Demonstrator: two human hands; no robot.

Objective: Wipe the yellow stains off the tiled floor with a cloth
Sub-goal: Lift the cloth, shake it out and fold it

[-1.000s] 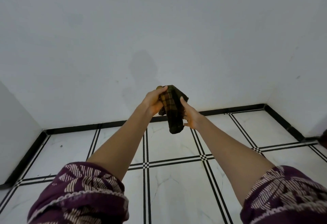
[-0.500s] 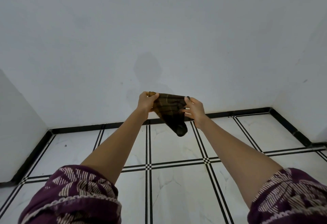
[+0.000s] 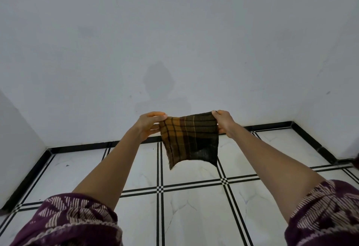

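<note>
A dark checked cloth (image 3: 191, 138), yellow-brown on its left part and nearly black on its right, hangs spread flat in the air in front of the wall. My left hand (image 3: 149, 124) pinches its top left corner and my right hand (image 3: 223, 121) pinches its top right corner. Both arms are stretched out forward. Below lies the white marble-look tiled floor (image 3: 194, 212) with black double lines between tiles. A faint yellowish tint shows on the tile just under the cloth (image 3: 202, 170); no strong yellow stain is clear in view.
A plain white wall (image 3: 174, 41) stands ahead with a black skirting strip (image 3: 87, 145) along its foot. Side walls close in at the left (image 3: 17, 144) and the right (image 3: 330, 109). Purple patterned sleeves (image 3: 73, 222) fill the lower corners.
The cloth was bunched between my hands, then half opened; now my hands have moved apart and it is pulled out flat.
</note>
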